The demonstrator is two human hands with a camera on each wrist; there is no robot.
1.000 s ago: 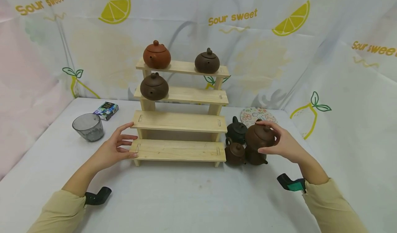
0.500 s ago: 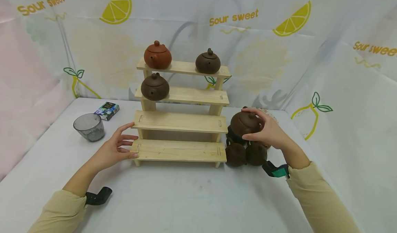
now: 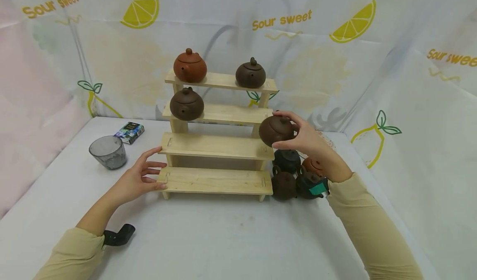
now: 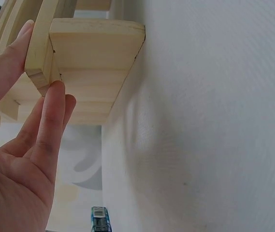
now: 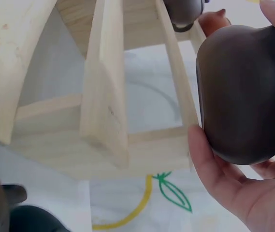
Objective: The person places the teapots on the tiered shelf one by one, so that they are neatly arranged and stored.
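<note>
My right hand [image 3: 312, 140] holds a dark brown teapot [image 3: 275, 131] in the air, thumb and fingers around its body. The teapot is in front of the right end of the second-highest shelf, its round side filling the right of the right wrist view. My left hand [image 3: 135, 181] holds the left end of the stepped wooden display stand [image 3: 216, 181], with the thumb on the lowest board and the fingers at its end. Orange [image 3: 190, 67] and dark [image 3: 250, 74] teapots stand on the top shelf. Another brown teapot [image 3: 186, 104] sits at the left of the second-highest shelf.
Right of the stand, several teapots cluster on the table: a black one [image 3: 287, 160], a brown one [image 3: 284, 185] and a partly hidden orange one [image 3: 313, 166]. A patterned disc lies behind them, mostly covered. A glass bowl [image 3: 108, 152] and small box [image 3: 129, 132] are at left.
My right hand has carried the brown teapot up and left, from above the cluster to the second-highest shelf's right end. The left hand stays at the stand.
</note>
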